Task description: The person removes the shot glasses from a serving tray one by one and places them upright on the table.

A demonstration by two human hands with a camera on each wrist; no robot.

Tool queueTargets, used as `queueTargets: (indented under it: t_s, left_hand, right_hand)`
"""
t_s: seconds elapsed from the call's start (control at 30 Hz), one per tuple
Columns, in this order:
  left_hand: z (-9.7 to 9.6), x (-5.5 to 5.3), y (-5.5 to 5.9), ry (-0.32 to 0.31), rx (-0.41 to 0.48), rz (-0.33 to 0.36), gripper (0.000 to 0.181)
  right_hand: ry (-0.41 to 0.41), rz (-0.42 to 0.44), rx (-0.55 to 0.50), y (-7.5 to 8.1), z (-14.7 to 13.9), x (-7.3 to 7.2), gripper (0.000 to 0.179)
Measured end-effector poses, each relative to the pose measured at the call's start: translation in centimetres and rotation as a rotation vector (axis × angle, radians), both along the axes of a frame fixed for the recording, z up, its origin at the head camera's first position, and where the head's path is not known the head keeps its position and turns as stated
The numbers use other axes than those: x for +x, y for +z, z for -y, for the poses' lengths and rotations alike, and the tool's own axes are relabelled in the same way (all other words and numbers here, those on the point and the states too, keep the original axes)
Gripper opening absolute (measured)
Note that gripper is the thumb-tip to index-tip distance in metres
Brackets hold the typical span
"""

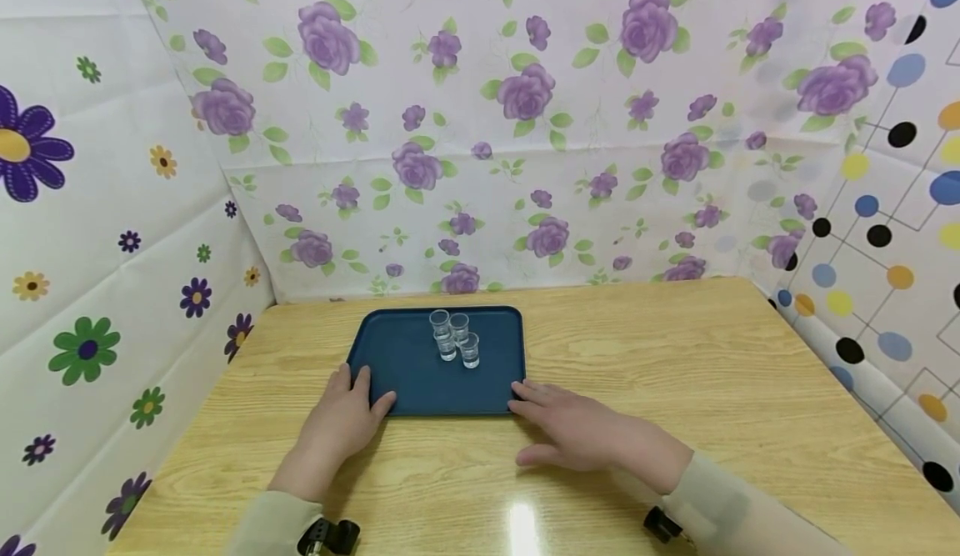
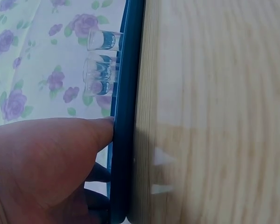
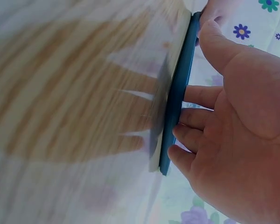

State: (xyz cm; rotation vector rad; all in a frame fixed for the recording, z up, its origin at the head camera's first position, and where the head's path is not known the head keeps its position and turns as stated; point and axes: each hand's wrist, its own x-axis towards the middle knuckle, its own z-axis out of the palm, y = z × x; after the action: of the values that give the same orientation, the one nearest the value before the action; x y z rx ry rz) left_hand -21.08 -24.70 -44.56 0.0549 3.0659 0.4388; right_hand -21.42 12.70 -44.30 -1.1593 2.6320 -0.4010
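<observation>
A dark blue rectangular tray (image 1: 405,385) lies flat on the wooden table. Several small clear shot glasses (image 1: 470,351) stand upright in a close group on it, toward the back and right of its middle. My left hand (image 1: 341,418) rests at the tray's front left corner, thumb on the front rim, fingers spread along the left side. In the left wrist view the thumb (image 2: 100,133) touches the tray edge. My right hand (image 1: 573,427) touches the front right corner with extended fingertips, its thumb held away from the tray. Palm and fingers show in the right wrist view.
The light wooden table (image 1: 637,356) extends to the right of the tray and in front of it. A flowered cloth (image 1: 480,206) hangs behind, with patterned cloths on both sides. Wrist cameras (image 1: 663,524) sit on both sleeves.
</observation>
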Motion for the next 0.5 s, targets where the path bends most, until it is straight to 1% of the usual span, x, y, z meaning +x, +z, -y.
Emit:
queueTargets:
  t_s: [0.17,0.3,0.5]
  left_hand:
    - [-0.7,0.0,-0.1,-0.001,0.003,-0.011,0.077]
    - [-1.5,0.0,-0.2,0.006,0.005,-0.023,0.077]
    - [-2.5,-0.1,-0.3,0.011,-0.020,-0.005,0.077]
  right_hand:
    - [-0.023,0.019,-0.014,-0.2,-0.8,0.0,0.082]
    - [-0.032,0.035,-0.046,-0.2,-1.6,0.0,0.080]
    - [-0.058,0.045,-0.062,-0.4,-2.5,0.0,0.076]
